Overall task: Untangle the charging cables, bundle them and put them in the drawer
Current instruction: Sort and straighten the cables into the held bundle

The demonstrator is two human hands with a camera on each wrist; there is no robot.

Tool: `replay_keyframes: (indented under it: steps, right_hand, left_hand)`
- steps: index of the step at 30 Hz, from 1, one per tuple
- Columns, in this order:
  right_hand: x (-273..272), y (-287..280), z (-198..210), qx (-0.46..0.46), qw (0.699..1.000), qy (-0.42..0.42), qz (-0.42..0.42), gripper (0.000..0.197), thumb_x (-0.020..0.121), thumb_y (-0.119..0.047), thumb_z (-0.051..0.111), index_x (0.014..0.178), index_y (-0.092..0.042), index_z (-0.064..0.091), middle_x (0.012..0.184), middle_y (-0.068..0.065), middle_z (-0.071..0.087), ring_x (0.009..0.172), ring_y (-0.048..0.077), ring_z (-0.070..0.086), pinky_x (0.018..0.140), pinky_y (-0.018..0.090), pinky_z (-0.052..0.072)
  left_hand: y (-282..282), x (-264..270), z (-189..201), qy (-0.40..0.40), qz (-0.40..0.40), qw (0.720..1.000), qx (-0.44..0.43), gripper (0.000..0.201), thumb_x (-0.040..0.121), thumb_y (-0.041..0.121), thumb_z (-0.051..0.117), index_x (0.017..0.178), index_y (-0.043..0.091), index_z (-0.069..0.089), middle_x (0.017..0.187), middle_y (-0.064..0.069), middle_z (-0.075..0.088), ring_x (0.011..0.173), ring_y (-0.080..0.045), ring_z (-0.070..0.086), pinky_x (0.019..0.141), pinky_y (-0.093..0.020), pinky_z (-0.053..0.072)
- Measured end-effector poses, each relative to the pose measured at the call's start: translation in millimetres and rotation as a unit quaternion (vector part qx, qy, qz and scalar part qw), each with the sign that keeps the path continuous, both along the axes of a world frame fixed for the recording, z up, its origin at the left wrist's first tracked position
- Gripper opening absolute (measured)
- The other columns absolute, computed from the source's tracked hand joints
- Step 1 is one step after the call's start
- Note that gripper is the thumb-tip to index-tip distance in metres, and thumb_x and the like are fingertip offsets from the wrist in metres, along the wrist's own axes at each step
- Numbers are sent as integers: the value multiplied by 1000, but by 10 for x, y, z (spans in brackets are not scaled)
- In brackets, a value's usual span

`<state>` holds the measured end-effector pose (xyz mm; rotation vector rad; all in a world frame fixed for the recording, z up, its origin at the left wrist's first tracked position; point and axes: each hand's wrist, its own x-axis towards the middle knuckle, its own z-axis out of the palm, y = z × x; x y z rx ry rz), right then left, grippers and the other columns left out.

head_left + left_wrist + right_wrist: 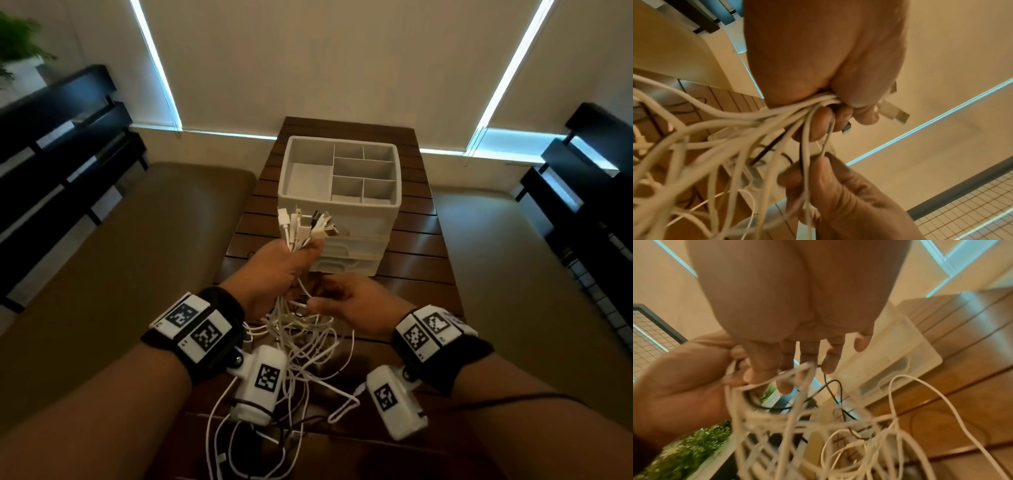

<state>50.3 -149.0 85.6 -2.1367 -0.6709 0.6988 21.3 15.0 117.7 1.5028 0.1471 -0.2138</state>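
So the charging cables (301,329) were gripped in a tight fist by the left hand (274,274), with the plugs (308,224) fanned out above the fingers and the loose white lengths left dangling in a messy tangle onto the slatted wooden table (421,246). One strand just below that fist was pinched between thumb and fingertips of the right hand (352,305), the other fingers being loosely curled. The white drawer unit (342,205) was parked on the table right behind the plugs, all its drawers shut as far as could be seen.
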Motion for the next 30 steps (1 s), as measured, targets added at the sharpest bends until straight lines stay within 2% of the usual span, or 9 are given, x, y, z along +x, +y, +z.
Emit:
replay_keyframes:
  steps: [4,8,11,15,17,21,23,27,30]
  right_hand:
    - [159,-163,97,-41,997,-66,-13,23,82,-48,66,88,-27,69,92,-8,66,93,12,61,94,50,46]
    - [85,-144,202,-34,990,-132,-27,35,75,-57,68,105,-39,66,117,-11,54,114,8,47,101,35,35]
    - [-6,61,240,84,988,-127,-34,18,85,-28,69,88,-11,69,94,1,63,84,10,59,79,27,48]
    - [22,33,225,187,982,35,-18,11,95,-8,55,85,-7,59,72,3,60,65,7,57,65,20,47]
    - [79,-55,196,171,984,50,3,12,96,-6,52,84,-8,56,68,2,58,59,4,54,60,17,45]
    - [274,-295,4,51,999,6,9,17,94,-13,56,79,-18,60,70,-3,60,66,8,55,69,25,46]
    - [363,-509,-129,0,1000,6,-14,19,94,-16,57,76,-20,61,69,-3,60,67,10,55,73,30,47]
    - [406,-722,-204,-68,995,-17,-66,16,92,-25,61,77,-19,64,74,-2,65,70,11,59,73,32,48]
    - [327,-528,-23,-101,989,-101,-28,18,91,-32,61,74,-29,58,71,-10,57,67,2,52,69,25,41]
  left_hand:
    - [68,63,121,1,13,999,30,27,92,40,59,74,20,54,58,3,34,48,-9,31,46,-24,28]
    - [38,95,141,-19,24,999,31,36,98,35,51,66,19,46,54,0,36,45,-11,31,43,-23,25]
    - [-38,62,132,-27,18,998,47,42,98,35,50,62,14,47,53,-4,42,44,-12,38,41,-20,34]
    - [-7,85,191,-31,56,998,12,41,97,37,52,63,14,44,54,-3,35,46,-13,34,45,-24,31]
    - [76,97,202,-39,75,996,-3,38,95,41,54,73,10,50,57,-8,36,47,-15,38,52,-30,34]
    - [240,99,207,-24,117,988,-97,35,90,44,57,89,9,59,52,0,43,52,-17,49,54,-30,49]
    - [332,106,241,-33,118,981,-148,30,90,41,56,76,15,54,47,3,35,42,-11,39,45,-23,44]
    - [410,73,258,-39,115,993,-10,26,93,28,57,71,21,47,50,3,27,38,-9,23,37,-18,25]
    - [193,31,204,-47,70,987,134,22,91,25,63,72,15,59,43,7,41,40,-9,33,43,-24,28]
